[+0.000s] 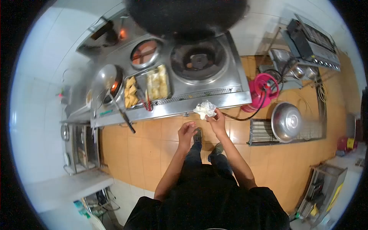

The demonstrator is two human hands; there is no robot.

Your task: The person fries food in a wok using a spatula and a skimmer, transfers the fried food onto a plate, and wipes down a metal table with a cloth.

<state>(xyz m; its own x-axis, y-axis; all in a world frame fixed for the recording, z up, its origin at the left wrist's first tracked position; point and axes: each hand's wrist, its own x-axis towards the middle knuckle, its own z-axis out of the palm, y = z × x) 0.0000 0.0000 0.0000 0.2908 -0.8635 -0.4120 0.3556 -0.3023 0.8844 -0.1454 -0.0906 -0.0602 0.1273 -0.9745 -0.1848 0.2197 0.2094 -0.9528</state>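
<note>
In front of the metal stove counter (180, 100), my right hand (217, 123) pinches a crumpled clear plastic bag (205, 109) with something white in or on it. What the white stuff is, I cannot make out. My left hand (186, 132) hovers a little lower and to the left, apart from the bag. Its fingers are loosely bent and spaced from the thumb, with nothing visible in them. Beyond the hands, a metal tray (168, 85) holds pale yellow pieces, next to golden-brown blocks (130, 93). Red-handled tongs (147, 103) lie between them.
A wok (106, 76) stands at the left, with a ladle (123, 115) reaching over the counter's front edge. Behind the tray is a round pan (135, 57) with reddish wedges. A large burner well (178, 63), pink bucket (254, 100) and metal basin (285, 122) are to the right.
</note>
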